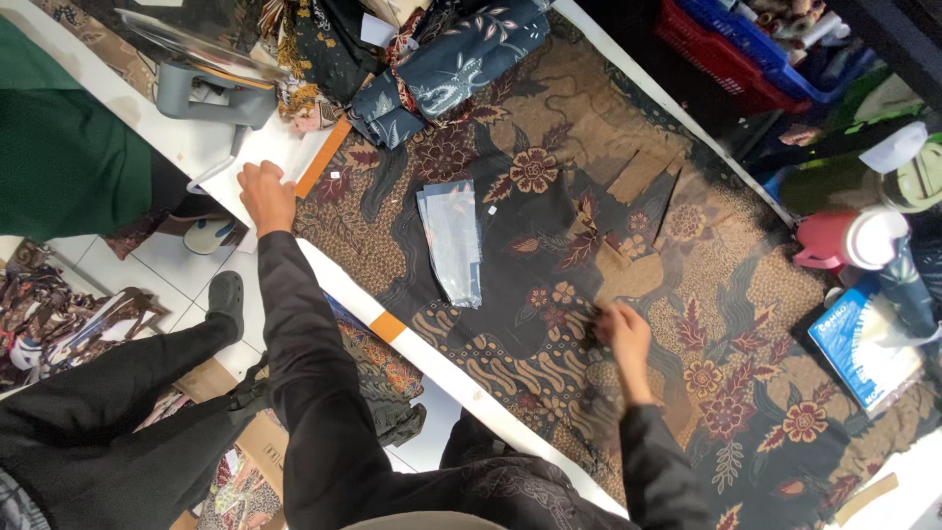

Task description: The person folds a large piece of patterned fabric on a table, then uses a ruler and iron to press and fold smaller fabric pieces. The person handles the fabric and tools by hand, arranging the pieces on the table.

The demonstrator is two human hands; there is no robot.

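Smoothing step: right hand [624, 336] presses flat, fingers together, on batik cloth [549, 245]; left hand [265, 194] curled shut at its edge. Next needs even tension.

Left arm: stretched far forward and to the left, in a long black sleeve, elbow nearly straight.
Left hand [265, 194]: knuckles up, fingers curled under, pressing down on a flat surface.
Right arm: bent, black sleeve, reaching a shorter way forward.
Right hand [621, 332]: palm down, fingers slightly blurred and loosely curled, fingertips touching the surface beneath.
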